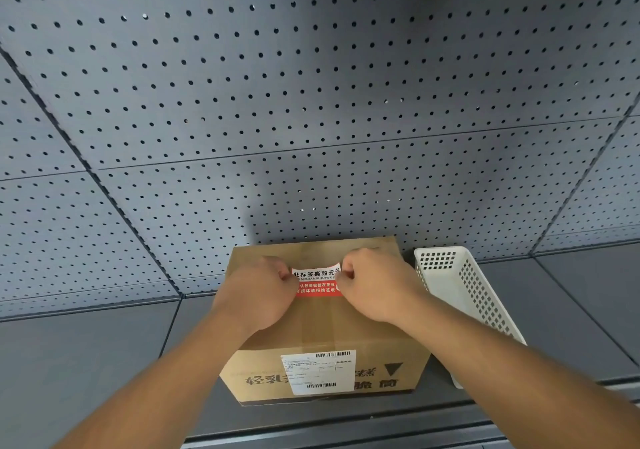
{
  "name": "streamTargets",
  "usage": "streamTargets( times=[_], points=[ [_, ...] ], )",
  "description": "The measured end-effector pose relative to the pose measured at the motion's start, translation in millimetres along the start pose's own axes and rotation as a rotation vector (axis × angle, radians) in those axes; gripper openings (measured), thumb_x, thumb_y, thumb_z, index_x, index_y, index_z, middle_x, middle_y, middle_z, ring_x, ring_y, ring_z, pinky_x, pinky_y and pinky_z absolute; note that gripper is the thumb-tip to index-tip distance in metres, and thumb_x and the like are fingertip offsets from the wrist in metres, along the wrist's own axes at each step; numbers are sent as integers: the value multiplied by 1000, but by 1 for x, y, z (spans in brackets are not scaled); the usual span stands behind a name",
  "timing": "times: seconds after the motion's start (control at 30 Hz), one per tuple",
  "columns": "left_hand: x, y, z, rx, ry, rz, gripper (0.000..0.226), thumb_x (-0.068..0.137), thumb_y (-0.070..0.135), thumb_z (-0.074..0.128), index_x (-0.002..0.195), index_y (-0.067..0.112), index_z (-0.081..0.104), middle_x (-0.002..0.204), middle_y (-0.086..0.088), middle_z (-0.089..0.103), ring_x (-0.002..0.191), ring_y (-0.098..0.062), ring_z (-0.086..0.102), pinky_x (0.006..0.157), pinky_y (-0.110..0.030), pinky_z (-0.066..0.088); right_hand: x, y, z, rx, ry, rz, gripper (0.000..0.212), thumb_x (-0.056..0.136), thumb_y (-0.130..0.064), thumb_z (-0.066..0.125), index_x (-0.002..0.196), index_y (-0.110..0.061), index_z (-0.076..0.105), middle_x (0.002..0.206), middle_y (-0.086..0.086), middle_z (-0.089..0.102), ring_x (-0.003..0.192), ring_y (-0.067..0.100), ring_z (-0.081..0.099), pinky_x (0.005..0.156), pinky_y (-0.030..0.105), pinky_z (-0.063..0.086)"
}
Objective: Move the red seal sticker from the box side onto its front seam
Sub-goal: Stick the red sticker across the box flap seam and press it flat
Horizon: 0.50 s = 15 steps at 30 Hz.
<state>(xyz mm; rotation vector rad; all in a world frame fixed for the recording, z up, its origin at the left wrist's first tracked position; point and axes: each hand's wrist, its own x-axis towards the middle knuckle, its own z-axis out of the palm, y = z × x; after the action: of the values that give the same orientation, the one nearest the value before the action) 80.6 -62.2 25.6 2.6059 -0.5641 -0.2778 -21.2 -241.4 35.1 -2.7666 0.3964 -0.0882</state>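
Head view: my left hand (263, 289) and right hand (372, 284) each pinch one end of sticker (317, 282), stretched over box (322, 331) top, across taped seam. Risk: uneven pull tears it; crooked press traps wrinkles.

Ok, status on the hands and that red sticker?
Left hand and right hand pinch the red seal sticker by its ends over the box top. White basket alongside, clear.

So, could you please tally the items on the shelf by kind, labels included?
Cardboard box: 1
White perforated basket: 1
Red seal sticker: 1, pinched by left hand and right hand
White shipping label: 1
Total: 4
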Motion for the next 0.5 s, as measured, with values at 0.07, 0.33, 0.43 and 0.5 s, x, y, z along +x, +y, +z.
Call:
streamTargets(
  times=[0.07,0.33,0.43,0.5],
  points=[
    [0,0,0,20,-16,8,34,92,37,54,60,22,56,69,-2,65,57,-19,55,54,-28,41,1,0,0,-17,-2,0,34,100,-38,51,73,-19,59,66,-2,63,56,14,56,47,32,45],
    [-6,7,0,136,-22,33,30,96,37,50,71,22,57,69,2,63,66,-20,59,61,-31,50,1,0,3,-28,-1,-10,38,98,-33,50,62,-21,46,67,0,63,57,18,57,47,33,44],
    [-7,9,0,176,-26,42,27,96,37,47,75,23,59,71,3,62,69,-20,61,66,-32,55,1,0,5,-35,3,-15,40,98,-34,51,61,-22,43,67,-1,62,57,18,56,46,32,43],
    [-8,11,0,192,-32,38,26,97,37,47,82,23,63,73,4,62,72,-19,63,68,-33,56,1,0,6,-44,6,-9,39,97,-34,51,61,-22,44,66,-2,61,56,17,55,46,31,42]
  ],
)
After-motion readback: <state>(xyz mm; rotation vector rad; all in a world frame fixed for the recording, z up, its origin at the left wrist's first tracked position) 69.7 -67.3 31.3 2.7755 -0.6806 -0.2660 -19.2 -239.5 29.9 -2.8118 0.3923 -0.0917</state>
